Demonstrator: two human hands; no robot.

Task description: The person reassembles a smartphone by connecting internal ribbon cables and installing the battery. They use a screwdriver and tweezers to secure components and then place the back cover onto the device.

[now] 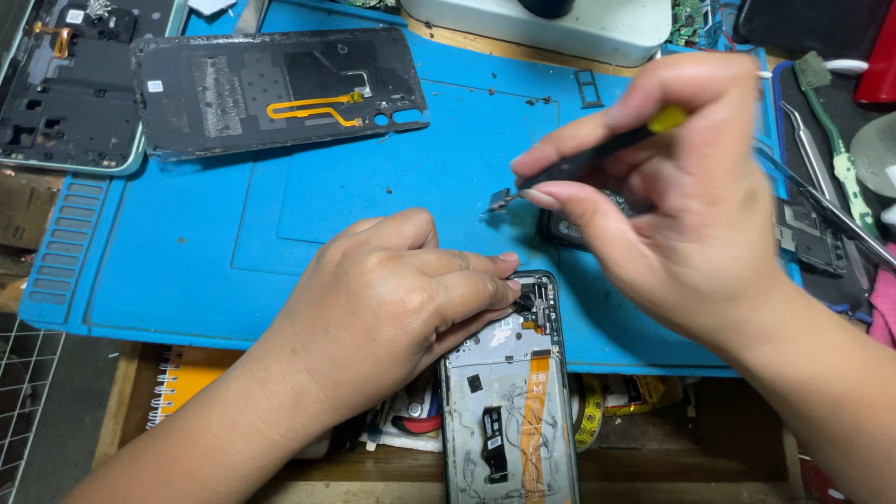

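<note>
An opened phone [509,401] with no back cover lies at the near edge of the blue mat [280,233], showing a grey frame and an orange flex strip. My left hand [392,299] rests on the phone's top end, fingers pressed beside the camera area. My right hand [681,187] hovers above and to the right, gripping a black screwdriver [597,154] with a yellow cap. A small metal part [499,199] sticks to the screwdriver's tip, held in the air over the mat.
A black phone back cover [280,89] with an orange flex lies at the mat's far side, another phone frame [70,84] to its left. Tweezers [821,187] and a green brush [835,140] lie at right. An orange spiral notebook [191,373] sits under my left forearm.
</note>
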